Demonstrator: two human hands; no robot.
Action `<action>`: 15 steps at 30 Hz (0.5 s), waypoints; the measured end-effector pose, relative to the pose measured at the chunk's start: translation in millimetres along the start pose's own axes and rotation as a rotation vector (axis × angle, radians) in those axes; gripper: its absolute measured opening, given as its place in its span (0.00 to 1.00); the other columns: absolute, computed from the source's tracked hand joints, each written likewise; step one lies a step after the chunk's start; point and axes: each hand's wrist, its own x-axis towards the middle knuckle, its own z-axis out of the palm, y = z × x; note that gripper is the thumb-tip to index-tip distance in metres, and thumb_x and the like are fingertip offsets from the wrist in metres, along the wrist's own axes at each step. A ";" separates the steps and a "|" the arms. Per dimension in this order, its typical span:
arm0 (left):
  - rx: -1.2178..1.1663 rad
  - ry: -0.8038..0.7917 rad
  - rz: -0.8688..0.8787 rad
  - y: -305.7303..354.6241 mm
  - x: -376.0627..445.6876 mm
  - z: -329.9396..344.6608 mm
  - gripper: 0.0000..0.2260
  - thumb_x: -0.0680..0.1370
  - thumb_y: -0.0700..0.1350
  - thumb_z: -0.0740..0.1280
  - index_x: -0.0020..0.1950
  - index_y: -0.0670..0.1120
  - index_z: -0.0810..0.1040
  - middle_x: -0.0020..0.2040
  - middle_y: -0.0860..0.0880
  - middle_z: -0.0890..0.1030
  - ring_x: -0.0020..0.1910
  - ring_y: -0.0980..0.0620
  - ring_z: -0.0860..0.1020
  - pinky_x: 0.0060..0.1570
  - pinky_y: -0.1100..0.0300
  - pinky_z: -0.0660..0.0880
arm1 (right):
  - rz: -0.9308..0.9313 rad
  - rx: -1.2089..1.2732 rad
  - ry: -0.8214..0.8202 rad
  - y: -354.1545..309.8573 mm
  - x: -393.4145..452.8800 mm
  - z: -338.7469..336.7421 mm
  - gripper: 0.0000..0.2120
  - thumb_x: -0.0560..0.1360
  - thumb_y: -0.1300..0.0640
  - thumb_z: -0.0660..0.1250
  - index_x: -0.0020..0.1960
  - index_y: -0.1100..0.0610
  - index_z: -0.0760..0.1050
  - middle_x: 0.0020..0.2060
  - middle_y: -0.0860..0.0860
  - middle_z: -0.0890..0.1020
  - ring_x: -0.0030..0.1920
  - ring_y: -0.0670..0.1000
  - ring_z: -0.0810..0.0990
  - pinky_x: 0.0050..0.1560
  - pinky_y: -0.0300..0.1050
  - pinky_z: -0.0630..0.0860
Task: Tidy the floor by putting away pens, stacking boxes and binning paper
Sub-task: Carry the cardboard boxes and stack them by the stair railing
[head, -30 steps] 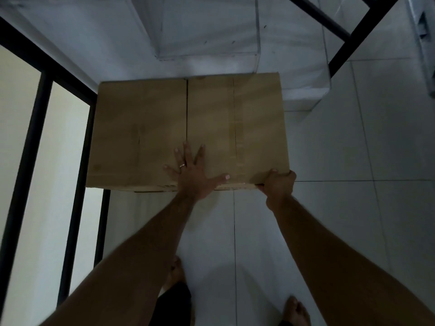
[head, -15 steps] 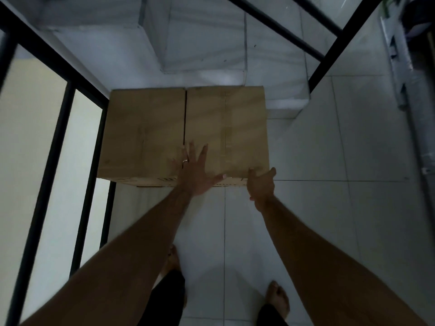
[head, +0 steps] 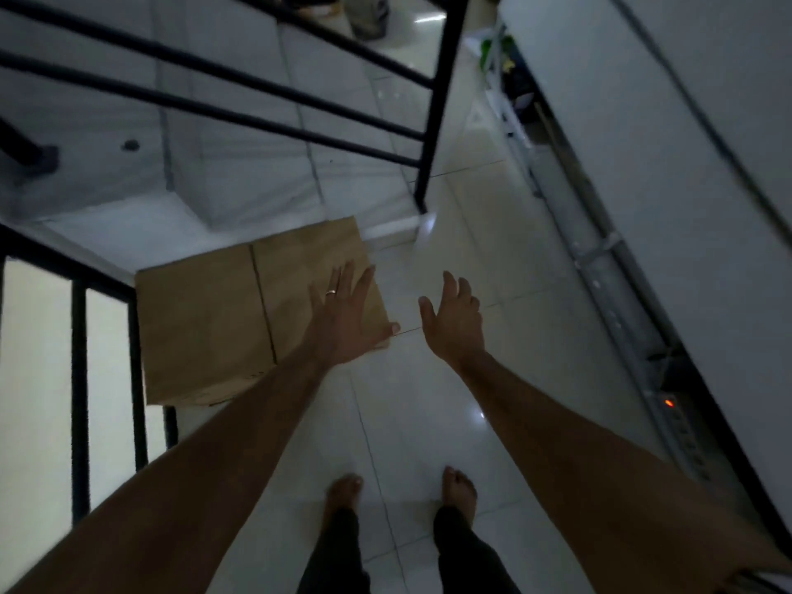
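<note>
both hands (head: pixel 347 319) seemingly over box (head: pixel 205 323)

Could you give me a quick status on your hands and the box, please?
Left hand open, flat over the box corner. Right hand open, empty, clear of it. Box set down beside the railing; floor ahead clear.

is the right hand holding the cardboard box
No, the right hand is open over bare floor tiles, apart from the cardboard box.

Brown cardboard box (head: pixel 223 319), closed flaps with centre seam, beside black railing, below white steps
</note>
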 end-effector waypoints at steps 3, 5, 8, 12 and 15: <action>-0.036 -0.039 0.151 53.2 -2.4 -30.9 0.47 0.68 0.78 0.54 0.79 0.58 0.42 0.81 0.47 0.44 0.79 0.47 0.43 0.73 0.34 0.40 | 0.129 0.053 0.101 7.5 -32.7 -50.3 0.30 0.81 0.45 0.56 0.78 0.58 0.53 0.75 0.62 0.58 0.71 0.65 0.63 0.68 0.60 0.64; -0.044 -0.051 0.254 86.1 -6.6 -49.9 0.45 0.70 0.75 0.57 0.79 0.58 0.41 0.81 0.48 0.43 0.79 0.48 0.42 0.73 0.34 0.42 | 0.204 0.087 0.172 13.0 -55.4 -80.7 0.31 0.81 0.44 0.56 0.78 0.58 0.54 0.75 0.62 0.58 0.71 0.64 0.62 0.68 0.59 0.63; -0.021 -0.093 0.460 142.7 -21.7 -81.4 0.45 0.71 0.73 0.59 0.79 0.57 0.42 0.81 0.47 0.43 0.79 0.48 0.42 0.73 0.36 0.40 | 0.334 0.174 0.298 25.2 -103.8 -130.6 0.30 0.81 0.44 0.56 0.77 0.58 0.55 0.75 0.61 0.60 0.72 0.64 0.62 0.70 0.60 0.64; 0.009 -0.169 0.673 213.5 -51.0 -109.9 0.45 0.72 0.73 0.59 0.80 0.55 0.42 0.81 0.48 0.41 0.79 0.49 0.41 0.73 0.39 0.37 | 0.473 0.238 0.427 44.8 -173.6 -180.6 0.29 0.81 0.46 0.56 0.77 0.59 0.56 0.74 0.61 0.62 0.72 0.63 0.62 0.71 0.58 0.63; 0.032 -0.190 0.832 272.9 -82.8 -120.8 0.44 0.73 0.72 0.59 0.80 0.52 0.45 0.81 0.47 0.44 0.79 0.47 0.44 0.74 0.39 0.39 | 0.572 0.260 0.566 66.0 -234.7 -212.9 0.28 0.81 0.47 0.58 0.75 0.60 0.59 0.72 0.61 0.65 0.72 0.62 0.64 0.70 0.55 0.63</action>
